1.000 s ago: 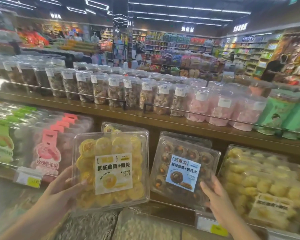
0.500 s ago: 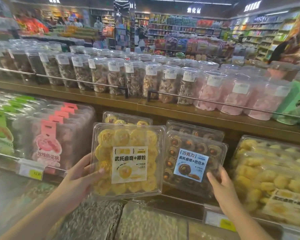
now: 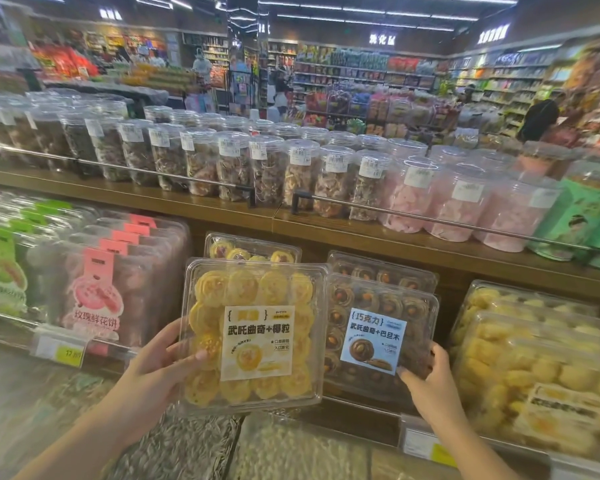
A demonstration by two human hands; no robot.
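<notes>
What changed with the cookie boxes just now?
The left hand has brought the clear plastic box of yellow cookies rightward until its edge meets the clear box of chocolate cookies. The right hand has closed round that box's lower right corner. The left grip and the clear jars above are unchanged.

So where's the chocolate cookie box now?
Head view, right of centre: the chocolate cookie box stands right of the yellow cookie box, its lower corner gripped by the right hand.
</notes>
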